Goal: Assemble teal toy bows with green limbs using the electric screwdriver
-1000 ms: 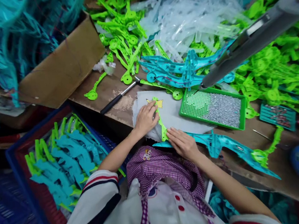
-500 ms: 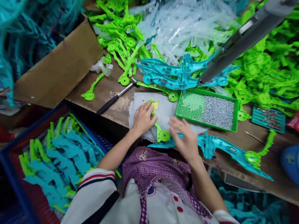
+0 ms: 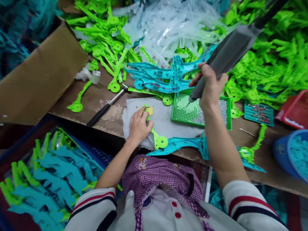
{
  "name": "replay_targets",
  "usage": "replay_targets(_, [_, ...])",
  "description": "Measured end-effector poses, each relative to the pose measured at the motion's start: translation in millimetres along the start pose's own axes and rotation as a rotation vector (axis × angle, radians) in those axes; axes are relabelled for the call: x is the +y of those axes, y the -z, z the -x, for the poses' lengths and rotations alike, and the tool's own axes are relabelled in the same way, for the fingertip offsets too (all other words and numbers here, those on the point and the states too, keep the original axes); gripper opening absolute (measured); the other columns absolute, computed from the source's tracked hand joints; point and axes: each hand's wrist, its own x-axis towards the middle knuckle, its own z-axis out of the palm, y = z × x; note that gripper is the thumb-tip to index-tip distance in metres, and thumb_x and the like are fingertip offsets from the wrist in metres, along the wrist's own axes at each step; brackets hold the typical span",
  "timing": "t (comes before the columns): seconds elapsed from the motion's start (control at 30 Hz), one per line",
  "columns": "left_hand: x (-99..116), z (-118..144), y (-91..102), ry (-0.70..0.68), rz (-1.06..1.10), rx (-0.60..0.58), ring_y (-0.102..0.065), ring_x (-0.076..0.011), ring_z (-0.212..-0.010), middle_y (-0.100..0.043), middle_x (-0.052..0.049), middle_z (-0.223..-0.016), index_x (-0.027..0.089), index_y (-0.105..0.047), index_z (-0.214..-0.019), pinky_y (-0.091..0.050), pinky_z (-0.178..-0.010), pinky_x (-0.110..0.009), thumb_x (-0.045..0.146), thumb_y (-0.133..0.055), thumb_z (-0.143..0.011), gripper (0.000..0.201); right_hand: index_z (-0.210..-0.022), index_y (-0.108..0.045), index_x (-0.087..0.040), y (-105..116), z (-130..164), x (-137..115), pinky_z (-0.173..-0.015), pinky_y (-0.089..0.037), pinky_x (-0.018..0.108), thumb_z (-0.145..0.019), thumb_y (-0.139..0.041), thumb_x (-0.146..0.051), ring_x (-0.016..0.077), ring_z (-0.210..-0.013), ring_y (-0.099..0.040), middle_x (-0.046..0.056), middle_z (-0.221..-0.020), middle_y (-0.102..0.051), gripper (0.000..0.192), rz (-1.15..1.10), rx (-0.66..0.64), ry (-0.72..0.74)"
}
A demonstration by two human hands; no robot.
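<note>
Right hand wrapped round grey power screwdriver, bit angled down over green tray of small metal pieces; contact couldn't be told. Left hand closed over slim green part, holding it on pale cloth. Turquoise part lay beside it. Hammer lay left of cloth on bench.

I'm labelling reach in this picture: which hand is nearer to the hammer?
Left. The left hand is on a lime-green part, right of the hammer; the right hand is farther right, around the grey driver.
</note>
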Motion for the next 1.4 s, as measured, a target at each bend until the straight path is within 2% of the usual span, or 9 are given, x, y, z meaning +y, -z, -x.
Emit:
replay_targets(0.1, [0, -1, -0.4, 0.003, -0.004, -0.007, -0.054, -0.0309, -0.130, -0.054, -0.013, -0.147, 0.018, -0.060, -0.111, -0.043, -0.112, -0.049, 0.020, -0.050, -0.084, 0.029, -0.083, -0.064, -0.022, -12, 20, 10, -0.047, -0.045, 0.031, -0.083, -0.060, -0.063, 0.0149, -0.046, -0.057, -0.006, -0.051, -0.048, 0.041, -0.080, 0.023, -0.060])
replay_targets(0.23, [2, -3, 1.4, 0.000, -0.027, -0.032, -0.054, -0.0318, -0.130, -0.054, -0.015, -0.147, 0.016, -0.060, -0.108, -0.043, -0.112, -0.049, 0.019, -0.051, -0.084, 0.025, -0.080, -0.062, -0.022, -20, 28, 20, -0.044, -0.042, 0.029, -0.081, -0.060, -0.067, 0.0110, -0.039, -0.050, -0.008, -0.052, -0.047, 0.045, -0.138, 0.012, -0.042])
replay_targets(0.67, [19, -6, 15.7, 0.016, -0.118, -0.134, -0.055, -0.0347, -0.122, -0.057, -0.014, -0.144, 0.018, -0.061, -0.105, -0.054, -0.095, -0.048, 0.017, -0.048, -0.087, 0.022, -0.093, -0.064, -0.022, -18, 33, 46, -0.055, -0.050, 0.034, -0.092, -0.036, -0.072, 0.0161, -0.054, -0.062, -0.002, -0.062, -0.056, 0.057, 0.108, -0.061, 0.061])
replay_targets(0.8, [20, -4, 14.8, 0.018, -0.146, -0.146, -0.059, -0.0326, -0.115, -0.054, -0.013, -0.148, 0.017, -0.061, -0.106, -0.057, -0.087, -0.044, 0.017, -0.047, -0.089, 0.023, -0.096, -0.065, -0.023, -14, 29, 39, -0.050, -0.049, 0.031, -0.090, -0.040, -0.073, 0.0154, -0.052, -0.062, -0.002, -0.063, -0.056, 0.057, 0.095, -0.035, 0.052])
replay_targets(0.97, [20, -3, 14.2, 0.019, -0.146, -0.163, -0.059, -0.0314, -0.118, -0.052, -0.014, -0.150, 0.017, -0.060, -0.110, -0.059, -0.086, -0.041, 0.017, -0.048, -0.089, 0.024, -0.088, -0.061, -0.026, -9, 23, 3, -0.040, -0.043, 0.031, -0.091, -0.030, -0.077, 0.0146, -0.039, -0.051, -0.005, -0.053, -0.042, 0.059, -0.038, 0.064, 0.064])
replay_targets(1.03, [20, -3, 14.2, 0.022, -0.134, -0.176, -0.059, -0.0315, -0.119, -0.051, -0.013, -0.151, 0.017, -0.059, -0.112, -0.059, -0.086, -0.042, 0.018, -0.049, -0.089, 0.024, -0.086, -0.060, -0.027, -22, 24, -11, -0.041, -0.044, 0.032, -0.090, -0.027, -0.079, 0.0151, -0.039, -0.051, -0.005, -0.051, -0.041, 0.062, -0.090, 0.025, 0.074])
replay_targets(1.13, [21, -5, 15.1, 0.038, -0.122, -0.196, -0.059, -0.0315, -0.119, -0.049, -0.013, -0.152, 0.017, -0.059, -0.112, -0.060, -0.085, -0.042, 0.018, -0.051, -0.090, 0.024, -0.081, -0.060, -0.027, -64, 32, -18, -0.047, -0.050, 0.033, -0.087, -0.034, -0.081, 0.0161, -0.045, -0.057, -0.003, -0.053, -0.049, 0.059, -0.107, -0.076, 0.047])
replay_targets(1.27, [23, -7, 16.8, 0.055, -0.112, -0.221, -0.060, -0.0322, -0.119, -0.050, -0.016, -0.151, 0.015, -0.060, -0.114, -0.061, -0.081, -0.042, 0.018, -0.050, -0.089, 0.027, -0.073, -0.061, -0.025, -121, 41, -4, -0.051, -0.054, 0.034, -0.082, -0.047, -0.078, 0.0161, -0.049, -0.060, -0.002, -0.056, -0.056, 0.055, -0.071, -0.226, 0.018])
replay_targets(1.4, [23, -8, 16.0, 0.048, -0.082, -0.215, -0.059, -0.0332, -0.121, -0.050, -0.018, -0.149, 0.012, -0.061, -0.116, -0.060, -0.083, -0.042, 0.018, -0.049, -0.090, 0.030, -0.068, -0.061, -0.024, -144, 46, 17, -0.052, -0.057, 0.036, -0.080, -0.052, -0.078, 0.0178, -0.053, -0.064, -0.001, -0.059, -0.059, 0.055, -0.093, -0.254, 0.039])
